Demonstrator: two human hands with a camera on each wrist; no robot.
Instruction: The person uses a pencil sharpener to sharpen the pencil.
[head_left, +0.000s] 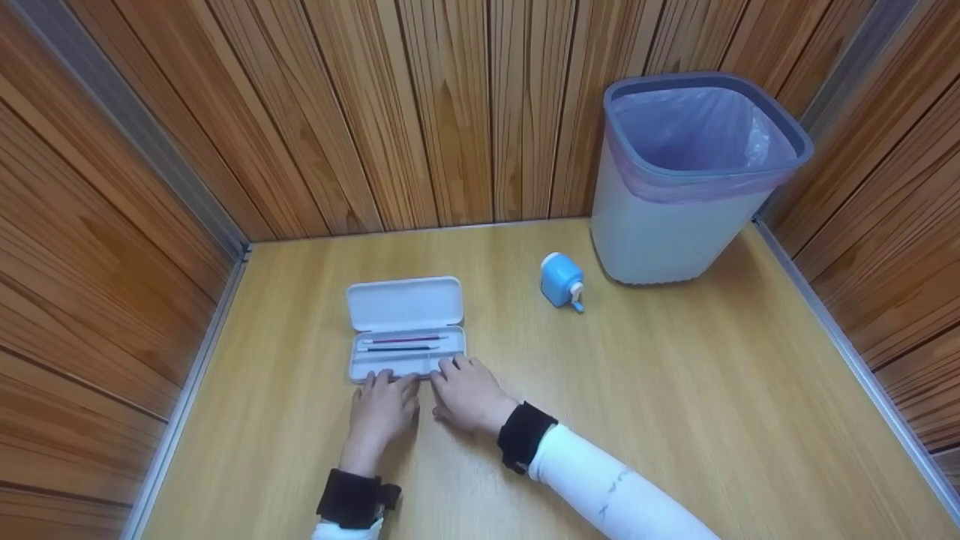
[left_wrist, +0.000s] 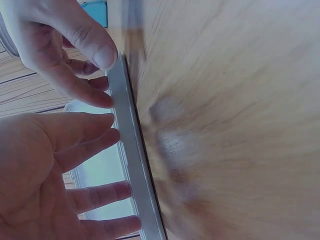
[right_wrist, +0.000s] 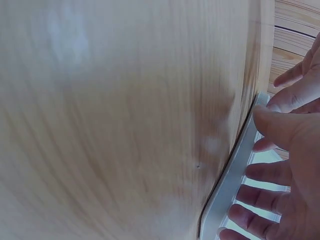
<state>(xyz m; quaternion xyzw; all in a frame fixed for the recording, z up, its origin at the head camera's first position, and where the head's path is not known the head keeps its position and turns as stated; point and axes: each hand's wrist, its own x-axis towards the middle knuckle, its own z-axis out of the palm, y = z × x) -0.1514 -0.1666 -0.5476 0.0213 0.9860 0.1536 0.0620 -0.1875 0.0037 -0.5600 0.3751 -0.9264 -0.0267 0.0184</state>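
A light grey pencil case (head_left: 358, 367) lies on the table with its lid (head_left: 405, 304) raised and tilted back. Inside it are a dark red pencil (head_left: 405, 340) and a dark pencil (head_left: 397, 348), lying side by side. My left hand (head_left: 381, 411) touches the near edge of the case with fairly straight fingertips. Close to its right, my right hand (head_left: 472, 394) rests its fingers on the same edge near the right corner. Both wrist views show the case's side wall (left_wrist: 131, 145) under the spread fingertips, with neither hand wrapped round it.
A small blue bottle-shaped object (head_left: 561, 279) with white parts lies on the table right of the case. A lined waste bin (head_left: 660, 232) stands at the back right. Wood-panelled walls (head_left: 450, 112) bound the table at the back and sides.
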